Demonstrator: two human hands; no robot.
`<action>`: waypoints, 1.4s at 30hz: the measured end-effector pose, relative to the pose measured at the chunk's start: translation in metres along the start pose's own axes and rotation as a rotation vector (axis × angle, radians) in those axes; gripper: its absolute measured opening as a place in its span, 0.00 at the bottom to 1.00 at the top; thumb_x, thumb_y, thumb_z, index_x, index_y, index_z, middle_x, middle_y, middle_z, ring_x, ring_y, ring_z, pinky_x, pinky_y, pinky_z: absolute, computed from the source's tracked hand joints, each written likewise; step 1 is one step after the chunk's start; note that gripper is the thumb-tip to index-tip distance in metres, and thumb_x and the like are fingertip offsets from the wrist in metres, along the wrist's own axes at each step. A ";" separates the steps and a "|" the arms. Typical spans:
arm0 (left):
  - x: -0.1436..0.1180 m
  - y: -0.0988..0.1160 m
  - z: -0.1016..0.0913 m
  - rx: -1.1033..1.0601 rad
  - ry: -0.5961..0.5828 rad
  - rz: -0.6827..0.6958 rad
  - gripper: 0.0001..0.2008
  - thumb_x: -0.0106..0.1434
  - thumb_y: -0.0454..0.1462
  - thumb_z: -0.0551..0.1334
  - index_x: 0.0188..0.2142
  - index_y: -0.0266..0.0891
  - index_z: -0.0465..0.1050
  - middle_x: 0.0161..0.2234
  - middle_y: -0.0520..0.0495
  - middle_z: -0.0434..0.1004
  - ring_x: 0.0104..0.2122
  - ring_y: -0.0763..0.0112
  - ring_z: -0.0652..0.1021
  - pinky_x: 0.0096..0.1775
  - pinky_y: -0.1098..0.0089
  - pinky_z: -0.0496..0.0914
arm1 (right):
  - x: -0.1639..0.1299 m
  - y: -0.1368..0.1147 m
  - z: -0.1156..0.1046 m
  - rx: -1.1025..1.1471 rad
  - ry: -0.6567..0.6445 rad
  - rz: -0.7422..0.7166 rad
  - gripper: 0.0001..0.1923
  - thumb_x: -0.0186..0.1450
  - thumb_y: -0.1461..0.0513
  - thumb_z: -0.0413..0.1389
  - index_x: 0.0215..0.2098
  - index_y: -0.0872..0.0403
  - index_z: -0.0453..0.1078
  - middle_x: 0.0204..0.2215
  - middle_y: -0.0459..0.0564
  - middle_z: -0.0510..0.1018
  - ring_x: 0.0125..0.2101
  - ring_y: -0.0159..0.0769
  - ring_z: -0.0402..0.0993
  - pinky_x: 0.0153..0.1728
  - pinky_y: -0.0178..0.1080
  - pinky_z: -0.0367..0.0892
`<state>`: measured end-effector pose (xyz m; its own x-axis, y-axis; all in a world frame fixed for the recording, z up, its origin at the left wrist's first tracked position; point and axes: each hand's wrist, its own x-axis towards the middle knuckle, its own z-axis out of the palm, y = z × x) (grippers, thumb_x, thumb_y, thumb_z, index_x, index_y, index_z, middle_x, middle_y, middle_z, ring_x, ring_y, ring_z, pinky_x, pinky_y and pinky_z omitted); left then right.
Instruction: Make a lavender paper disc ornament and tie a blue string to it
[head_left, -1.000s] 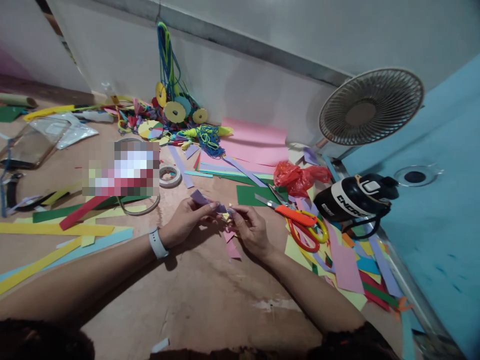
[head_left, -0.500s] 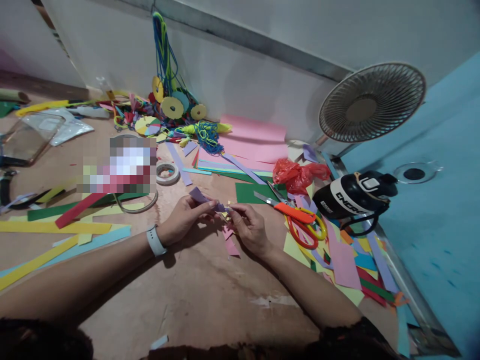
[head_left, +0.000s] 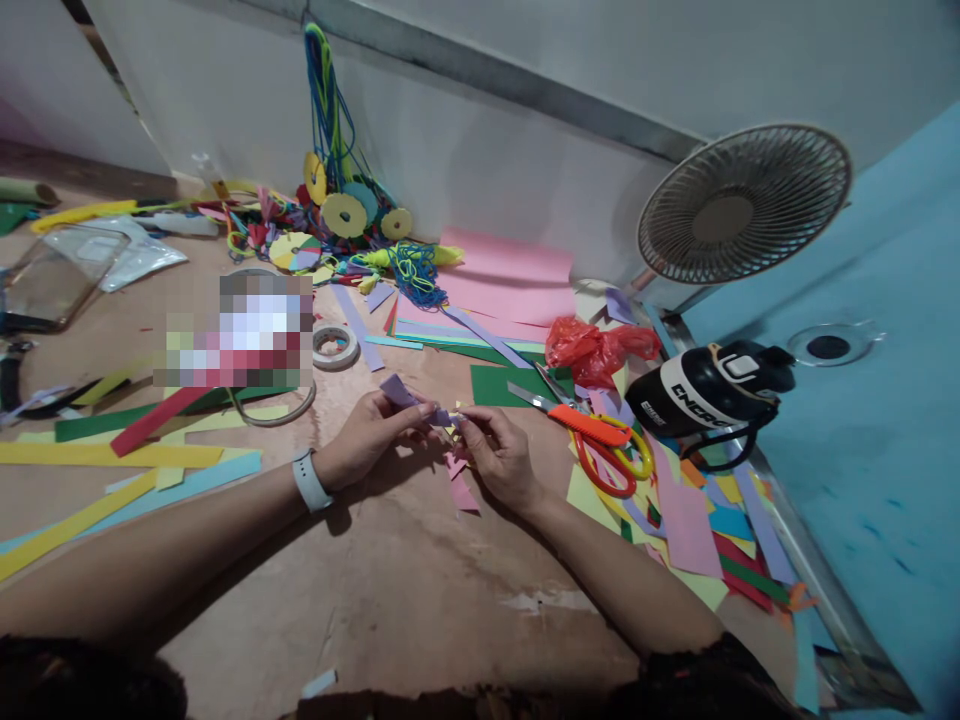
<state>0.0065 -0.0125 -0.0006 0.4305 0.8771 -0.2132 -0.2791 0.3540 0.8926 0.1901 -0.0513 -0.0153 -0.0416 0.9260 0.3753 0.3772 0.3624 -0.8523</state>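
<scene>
My left hand [head_left: 375, 432], with a pale watch on its wrist, pinches a purple paper strip [head_left: 397, 390] whose free end sticks up past the fingers. Close by on the right, my right hand [head_left: 496, 450] is closed on the strip's other end, where small yellow paper bits [head_left: 453, 434] show between the fingertips. A pink paper piece [head_left: 463, 492] hangs or lies just below; I cannot tell if it is joined to the strip. Fingers hide most of the middle of the strip.
Scissors [head_left: 604, 465] and an orange cutter [head_left: 589, 424] lie right of my hands, near a black bottle [head_left: 701, 390] and paper scraps. A tape roll [head_left: 335, 347] sits beyond my left hand. Yellow strips [head_left: 112, 456] lie left. A fan [head_left: 742, 210] stands at the back right.
Hardly anything differs. Both hands keep the purple strip in the same place, with only a slight shift of the fingers.
</scene>
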 end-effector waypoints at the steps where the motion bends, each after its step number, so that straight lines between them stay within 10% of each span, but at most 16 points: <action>1: 0.000 0.000 0.000 0.003 -0.002 0.002 0.12 0.55 0.41 0.70 0.34 0.35 0.76 0.30 0.47 0.80 0.27 0.71 0.78 0.30 0.74 0.71 | 0.000 0.000 0.000 -0.005 0.000 0.000 0.08 0.67 0.58 0.53 0.41 0.52 0.72 0.34 0.49 0.80 0.30 0.33 0.76 0.31 0.35 0.72; 18: -0.003 -0.004 0.009 -0.073 -0.053 -0.064 0.13 0.54 0.42 0.70 0.31 0.33 0.77 0.29 0.46 0.80 0.27 0.71 0.77 0.32 0.71 0.73 | -0.001 0.007 0.000 -0.073 0.004 -0.122 0.10 0.67 0.62 0.53 0.44 0.53 0.73 0.38 0.50 0.81 0.37 0.34 0.78 0.40 0.35 0.72; 42: -0.001 -0.004 0.007 -0.028 -0.042 -0.047 0.13 0.58 0.43 0.68 0.29 0.32 0.76 0.26 0.46 0.78 0.26 0.73 0.76 0.33 0.71 0.72 | -0.004 0.008 0.008 0.231 -0.063 0.184 0.10 0.66 0.55 0.55 0.39 0.54 0.70 0.25 0.45 0.76 0.23 0.29 0.74 0.26 0.32 0.71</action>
<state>0.0130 -0.0175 -0.0012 0.4789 0.8453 -0.2369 -0.2813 0.4034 0.8707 0.1864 -0.0508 -0.0266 -0.0525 0.9804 0.1897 0.1637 0.1958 -0.9669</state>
